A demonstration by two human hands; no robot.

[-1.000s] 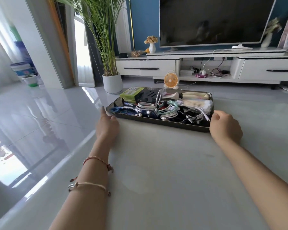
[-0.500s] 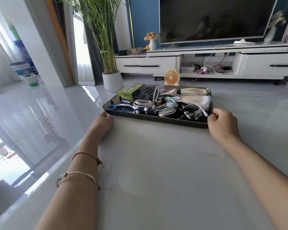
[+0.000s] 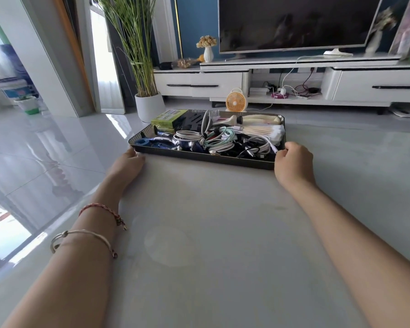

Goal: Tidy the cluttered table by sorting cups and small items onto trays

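One tray [image 3: 206, 158] sits at the far edge of the table [image 3: 223, 233], holding one green box [image 3: 168, 117] and a tangle of cables [image 3: 218, 140] too knotted to count. Stiff, loaded and probably slippery, it is best taken by both near corners. The right hand [image 3: 294, 163] grips one; the left hand [image 3: 126, 163] touches the other, grip unclear.

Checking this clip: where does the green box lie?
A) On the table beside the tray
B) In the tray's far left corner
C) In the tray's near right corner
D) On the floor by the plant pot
B: the green box lies inside the tray, at its far left corner, behind the coiled cables.
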